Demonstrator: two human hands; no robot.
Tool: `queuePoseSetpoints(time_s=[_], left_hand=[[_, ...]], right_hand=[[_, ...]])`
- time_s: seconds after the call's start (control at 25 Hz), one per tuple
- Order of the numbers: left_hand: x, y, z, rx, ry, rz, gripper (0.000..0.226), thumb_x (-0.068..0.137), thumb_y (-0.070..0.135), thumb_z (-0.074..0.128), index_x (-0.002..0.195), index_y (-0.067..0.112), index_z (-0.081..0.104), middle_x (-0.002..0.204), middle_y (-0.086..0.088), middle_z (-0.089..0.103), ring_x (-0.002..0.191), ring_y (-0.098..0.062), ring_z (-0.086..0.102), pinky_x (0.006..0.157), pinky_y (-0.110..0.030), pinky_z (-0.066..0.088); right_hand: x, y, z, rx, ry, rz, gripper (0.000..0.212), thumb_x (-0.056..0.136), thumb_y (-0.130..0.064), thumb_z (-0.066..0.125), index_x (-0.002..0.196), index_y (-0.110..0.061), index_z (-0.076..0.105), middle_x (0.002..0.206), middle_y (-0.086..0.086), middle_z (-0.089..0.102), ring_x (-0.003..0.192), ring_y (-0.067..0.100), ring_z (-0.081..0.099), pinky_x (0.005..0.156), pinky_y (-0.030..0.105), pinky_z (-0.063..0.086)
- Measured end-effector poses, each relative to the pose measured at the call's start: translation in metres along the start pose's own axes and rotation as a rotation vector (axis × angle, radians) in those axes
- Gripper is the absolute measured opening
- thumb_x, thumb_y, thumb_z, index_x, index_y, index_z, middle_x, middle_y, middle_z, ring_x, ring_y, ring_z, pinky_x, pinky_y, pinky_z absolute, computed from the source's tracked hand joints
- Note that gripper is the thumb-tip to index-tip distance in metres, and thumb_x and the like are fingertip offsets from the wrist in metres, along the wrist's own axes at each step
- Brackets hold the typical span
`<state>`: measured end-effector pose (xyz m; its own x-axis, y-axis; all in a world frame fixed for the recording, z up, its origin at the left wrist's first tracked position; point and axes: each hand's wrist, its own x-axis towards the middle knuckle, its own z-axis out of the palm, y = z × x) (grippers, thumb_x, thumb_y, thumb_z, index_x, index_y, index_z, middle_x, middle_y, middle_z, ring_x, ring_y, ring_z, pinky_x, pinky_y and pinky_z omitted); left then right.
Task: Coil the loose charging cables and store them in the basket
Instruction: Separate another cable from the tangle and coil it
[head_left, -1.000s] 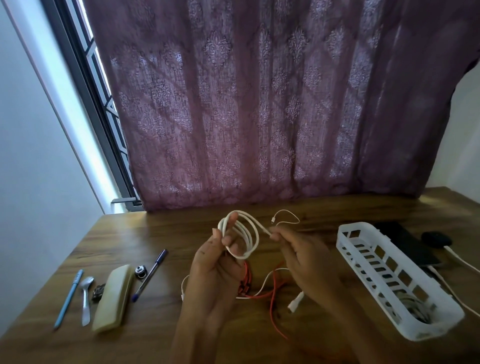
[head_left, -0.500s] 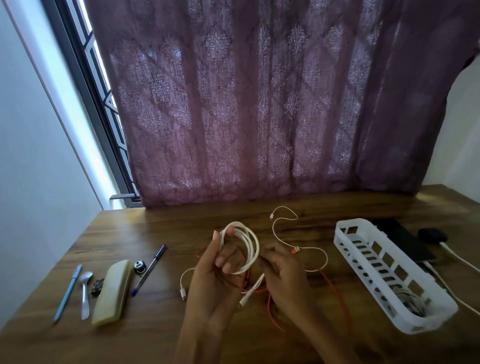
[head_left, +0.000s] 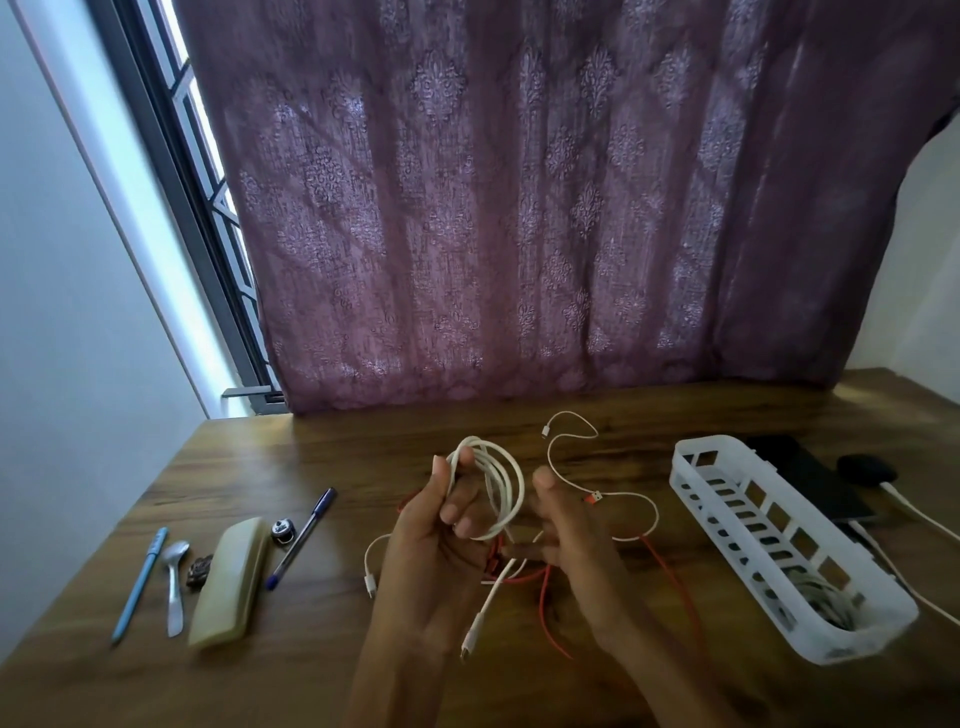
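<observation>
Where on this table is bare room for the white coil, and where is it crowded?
Free: wood between the dark pen and the small white cable; also the strip below the curtain. Crowded: loose cables beside the basket.

Wooden table against purple patterned curtain; barred window bright at left, pale wall

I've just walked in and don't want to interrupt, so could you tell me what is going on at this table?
A person is coiling a white charging cable: the left hand holds its loops, and the right hand appears to pinch the tail below them, plug end dangling. A thin white cable with an orange connector and an orange-red cable lie loose on the wooden table. The white slotted plastic basket holds one coiled cable.
</observation>
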<state>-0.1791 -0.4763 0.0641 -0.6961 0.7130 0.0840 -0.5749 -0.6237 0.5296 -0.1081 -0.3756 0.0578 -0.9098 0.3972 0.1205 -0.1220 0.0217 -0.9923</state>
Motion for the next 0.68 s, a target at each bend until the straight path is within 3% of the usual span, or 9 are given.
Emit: queuePoseSetpoints(time_s=[0.08,0.16,0.4,0.56,0.68], left_hand=[[-0.001,-0.001,0.002,0.036,0.045,0.000,0.025,0.088,0.033,0.049,0.085,0.012,0.063,0.047,0.009,0.035,0.041,-0.003,0.038,0.057,-0.019,0.046],[-0.002,-0.002,0.003,0.079,0.069,0.015,0.032,0.089,0.031,0.043,0.080,0.012,0.067,0.047,0.009,0.034,0.041,-0.003,0.037,0.060,-0.020,0.047],[-0.004,0.003,0.001,0.128,0.096,-0.018,0.028,0.088,0.027,0.044,0.075,0.012,0.063,0.048,0.006,0.033,0.042,-0.007,0.040,0.051,-0.022,0.046],[-0.005,0.009,-0.003,0.243,0.176,0.005,0.020,0.081,0.027,0.048,0.074,0.010,0.055,0.047,0.004,0.037,0.048,-0.011,0.053,0.054,-0.027,0.052],[-0.006,0.010,0.000,0.387,0.210,0.029,0.023,0.078,0.030,0.048,0.070,0.010,0.055,0.048,0.002,0.043,0.053,-0.012,0.057,0.048,-0.025,0.050]], right_hand=[[0.000,-0.008,0.001,-0.151,0.029,0.012,0.039,0.079,-0.055,0.058,0.073,-0.019,0.070,0.074,0.010,0.064,0.070,0.014,0.061,0.067,0.027,0.049],[0.002,-0.012,-0.001,-0.156,0.072,0.072,0.024,0.082,-0.036,0.065,0.073,-0.015,0.072,0.074,0.005,0.067,0.067,0.008,0.063,0.058,0.017,0.048],[0.002,-0.015,-0.001,-0.011,0.041,0.162,0.015,0.087,-0.014,0.059,0.080,-0.007,0.071,0.053,-0.010,0.059,0.047,-0.005,0.053,0.046,0.010,0.041],[0.002,-0.015,-0.001,0.112,0.001,0.198,0.015,0.085,-0.021,0.061,0.087,-0.011,0.073,0.081,0.008,0.066,0.073,0.017,0.052,0.058,0.021,0.038],[0.007,-0.015,-0.003,0.434,-0.024,0.324,0.031,0.075,-0.019,0.063,0.098,0.003,0.067,0.086,0.014,0.067,0.076,0.019,0.061,0.058,0.021,0.045]])
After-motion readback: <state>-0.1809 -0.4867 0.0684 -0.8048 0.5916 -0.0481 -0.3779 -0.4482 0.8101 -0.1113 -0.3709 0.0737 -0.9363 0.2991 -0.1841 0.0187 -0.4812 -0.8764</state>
